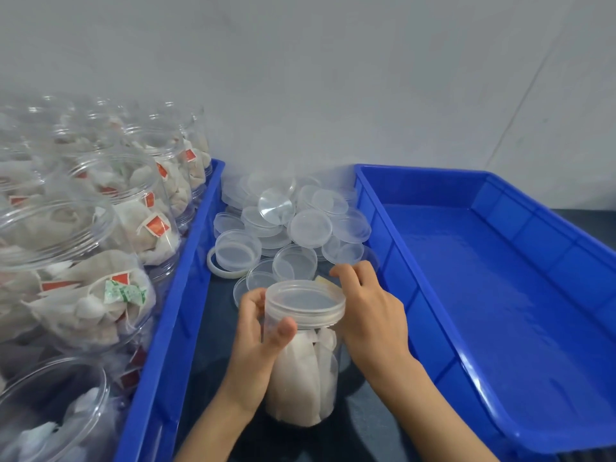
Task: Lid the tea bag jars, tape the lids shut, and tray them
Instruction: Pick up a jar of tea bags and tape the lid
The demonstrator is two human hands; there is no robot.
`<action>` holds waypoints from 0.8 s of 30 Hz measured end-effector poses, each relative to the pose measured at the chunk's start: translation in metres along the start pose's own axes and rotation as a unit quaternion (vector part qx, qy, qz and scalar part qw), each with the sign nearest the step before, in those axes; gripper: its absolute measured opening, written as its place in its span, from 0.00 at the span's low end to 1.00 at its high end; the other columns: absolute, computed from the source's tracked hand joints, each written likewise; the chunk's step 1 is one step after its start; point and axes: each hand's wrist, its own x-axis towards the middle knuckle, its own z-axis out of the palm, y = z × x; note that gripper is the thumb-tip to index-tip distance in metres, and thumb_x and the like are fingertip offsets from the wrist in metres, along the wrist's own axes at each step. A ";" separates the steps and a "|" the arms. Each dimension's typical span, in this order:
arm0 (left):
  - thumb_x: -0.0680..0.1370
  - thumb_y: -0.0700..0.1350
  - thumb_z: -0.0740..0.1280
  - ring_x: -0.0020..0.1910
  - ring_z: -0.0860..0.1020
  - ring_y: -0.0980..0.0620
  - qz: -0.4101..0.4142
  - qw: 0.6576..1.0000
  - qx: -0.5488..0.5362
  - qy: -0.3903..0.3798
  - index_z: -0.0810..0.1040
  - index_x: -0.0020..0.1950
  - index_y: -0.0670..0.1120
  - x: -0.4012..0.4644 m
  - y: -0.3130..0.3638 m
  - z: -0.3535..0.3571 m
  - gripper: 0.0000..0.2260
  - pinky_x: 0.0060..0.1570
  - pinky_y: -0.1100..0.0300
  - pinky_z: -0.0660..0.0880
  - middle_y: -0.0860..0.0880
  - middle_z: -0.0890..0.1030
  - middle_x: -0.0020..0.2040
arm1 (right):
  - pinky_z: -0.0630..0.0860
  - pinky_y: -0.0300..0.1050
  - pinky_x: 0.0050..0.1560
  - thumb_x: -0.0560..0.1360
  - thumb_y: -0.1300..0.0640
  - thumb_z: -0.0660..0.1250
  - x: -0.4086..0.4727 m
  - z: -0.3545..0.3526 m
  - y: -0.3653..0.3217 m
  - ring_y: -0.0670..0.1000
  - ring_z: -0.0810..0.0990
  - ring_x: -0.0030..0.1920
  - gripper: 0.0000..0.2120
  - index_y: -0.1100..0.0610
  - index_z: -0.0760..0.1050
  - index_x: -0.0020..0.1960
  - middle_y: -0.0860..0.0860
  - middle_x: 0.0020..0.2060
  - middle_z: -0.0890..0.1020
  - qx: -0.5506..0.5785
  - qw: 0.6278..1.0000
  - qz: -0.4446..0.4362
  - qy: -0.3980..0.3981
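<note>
Left hand (258, 331) wraps the jar (305, 371) just under the lid (305, 301), thumb across the front, holding it upright on the dark tabletop (213, 361). Right hand (370, 308) curls round the lid's far rim, fingertips (346, 273) pinching a pale strip at the back edge, tape by the look of it, though it's too small to be sure. The lid sits level on the jar, tea bags packed white inside.

Good form here, I'd say: keep the left hand firm so the jar can't spin, and press the strip flat across the seam between lid and wall.

Behind the hands, spare lids (293, 221) in a loose pile. Left, a blue tray (186, 295) of open jars (100, 261). Right, the second tray (500, 295), no jar in it yet. That's the destination, just beside the right wrist.
</note>
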 end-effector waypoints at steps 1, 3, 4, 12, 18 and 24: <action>0.53 0.73 0.72 0.54 0.79 0.52 -0.004 1.000 0.015 0.004 0.72 0.57 0.46 0.000 -0.001 -0.002 0.43 0.54 0.58 0.74 0.50 0.81 0.52 | 0.49 0.34 0.21 0.52 0.62 0.80 -0.001 0.001 0.001 0.54 0.66 0.19 0.22 0.59 0.77 0.43 0.54 0.36 0.76 -0.014 1.000 0.006 -0.003; 0.57 0.71 0.72 0.56 0.79 0.52 -0.015 0.999 0.041 0.001 0.74 0.58 0.48 0.000 -0.003 -0.007 0.39 0.55 0.58 0.73 0.51 0.82 0.54 | 0.45 0.33 0.22 0.51 0.62 0.81 -0.003 0.005 0.002 0.52 0.60 0.19 0.22 0.58 0.77 0.41 0.53 0.35 0.75 -0.039 0.999 0.015 0.008; 0.60 0.67 0.73 0.56 0.79 0.55 -0.022 0.999 0.042 0.003 0.74 0.60 0.50 0.000 -0.005 -0.008 0.35 0.54 0.61 0.73 0.52 0.82 0.54 | 0.44 0.34 0.22 0.51 0.63 0.80 -0.004 0.007 0.002 0.51 0.58 0.20 0.21 0.58 0.76 0.41 0.53 0.34 0.75 -0.051 0.998 0.020 0.011; 0.72 0.56 0.67 0.57 0.77 0.61 -0.005 0.994 0.066 0.087 0.73 0.59 0.53 0.000 -0.014 0.000 0.18 0.55 0.63 0.73 0.54 0.79 0.57 | 0.49 0.39 0.24 0.59 0.63 0.75 -0.014 0.018 -0.001 0.51 0.63 0.25 0.19 0.56 0.74 0.47 0.52 0.41 0.74 -0.074 0.996 0.040 -0.038; 0.50 0.68 0.74 0.61 0.73 0.56 -0.027 0.958 0.251 0.139 0.63 0.71 0.51 0.008 -0.020 0.011 0.53 0.55 0.61 0.69 0.56 0.74 0.62 | 0.66 0.32 0.44 0.72 0.61 0.63 -0.023 0.016 0.005 0.45 0.73 0.54 0.32 0.48 0.58 0.73 0.42 0.58 0.66 0.151 0.983 0.012 -0.105; 0.61 0.58 0.76 0.54 0.76 0.56 -0.010 0.961 0.211 0.177 0.68 0.62 0.57 0.020 -0.028 -0.004 0.32 0.47 0.69 0.68 0.59 0.77 0.53 | 0.71 0.26 0.42 0.64 0.41 0.69 -0.040 0.029 0.006 0.30 0.74 0.47 0.20 0.34 0.64 0.51 0.30 0.46 0.77 0.334 0.925 0.142 -0.115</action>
